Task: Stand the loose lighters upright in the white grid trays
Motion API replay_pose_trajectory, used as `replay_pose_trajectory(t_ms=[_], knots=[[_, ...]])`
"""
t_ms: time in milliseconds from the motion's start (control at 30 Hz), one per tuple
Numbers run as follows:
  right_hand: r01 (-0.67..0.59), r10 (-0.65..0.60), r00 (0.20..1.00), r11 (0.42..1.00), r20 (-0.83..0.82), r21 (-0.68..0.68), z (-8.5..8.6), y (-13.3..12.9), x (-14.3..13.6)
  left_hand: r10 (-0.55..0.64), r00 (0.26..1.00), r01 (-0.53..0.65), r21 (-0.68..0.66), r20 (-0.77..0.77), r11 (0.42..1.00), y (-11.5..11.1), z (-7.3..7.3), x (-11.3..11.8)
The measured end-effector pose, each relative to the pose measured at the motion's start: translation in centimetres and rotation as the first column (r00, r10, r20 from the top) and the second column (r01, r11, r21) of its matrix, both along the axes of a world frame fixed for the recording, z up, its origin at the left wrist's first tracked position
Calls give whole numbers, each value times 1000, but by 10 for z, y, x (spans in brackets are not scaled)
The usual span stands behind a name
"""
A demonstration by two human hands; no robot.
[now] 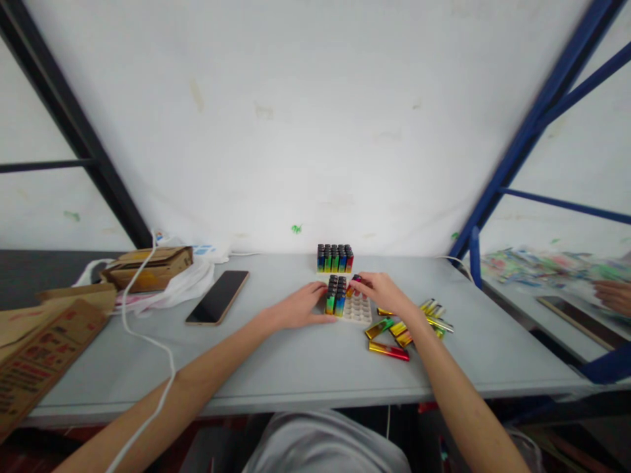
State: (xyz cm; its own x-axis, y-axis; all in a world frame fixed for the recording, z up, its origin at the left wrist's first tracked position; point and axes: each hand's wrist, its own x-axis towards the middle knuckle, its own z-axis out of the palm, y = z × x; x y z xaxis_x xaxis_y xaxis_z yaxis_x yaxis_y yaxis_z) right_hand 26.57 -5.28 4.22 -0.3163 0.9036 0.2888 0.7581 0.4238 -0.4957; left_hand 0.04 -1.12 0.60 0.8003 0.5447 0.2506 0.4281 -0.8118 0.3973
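A pale tray [357,309] with round holes lies on the grey table. Upright colourful lighters [336,297] with black tops fill its left columns. My left hand [306,305] rests at the tray's left side, fingers apart beside the lighters and nothing held. My right hand [375,289] grips a red lighter [353,285] over the tray, just right of the standing ones. Behind, a full block of upright lighters [335,258] stands near the wall. Loose lighters [388,351] in gold, green and red lie in a pile under and beside my right forearm.
A phone [218,297] lies left of my left hand. Cardboard boxes [152,268] and a plastic bag are at the far left, with a white cable [167,351] crossing my left forearm. A blue metal frame [522,141] rises at right; beyond it is another person's hand [614,295].
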Motion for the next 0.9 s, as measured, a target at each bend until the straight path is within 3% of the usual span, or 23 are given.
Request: replay_pose_trajectory(t_ms=[200,300,433,567,700,800,900], knots=[[-30,20,982,998,186,55,-12,5,-7,9,1000,-9,-11,-18,1000,-1,1,1],[-24,22,967,1000,254,3,-12,3,-10,11,1000,-11,-6,-18,1000,-1,3,1],[-8,16,968,999,251,-33,0,0,4,12,1000,-12,10,-24,1000,-2,3,1],[90,-92,966,996,243,18,21,-10,30,16,1000,-16,8,-20,1000,-2,3,0],[205,-141,934,964,328,-169,32,-22,52,16,999,-16,9,-37,1000,0,1,0],[307,-170,899,901,404,-306,28,-23,62,18,999,-18,8,-46,1000,0,1,0],[341,-197,894,882,402,-326,19,-17,65,18,999,-17,7,-43,1000,0,2,0]])
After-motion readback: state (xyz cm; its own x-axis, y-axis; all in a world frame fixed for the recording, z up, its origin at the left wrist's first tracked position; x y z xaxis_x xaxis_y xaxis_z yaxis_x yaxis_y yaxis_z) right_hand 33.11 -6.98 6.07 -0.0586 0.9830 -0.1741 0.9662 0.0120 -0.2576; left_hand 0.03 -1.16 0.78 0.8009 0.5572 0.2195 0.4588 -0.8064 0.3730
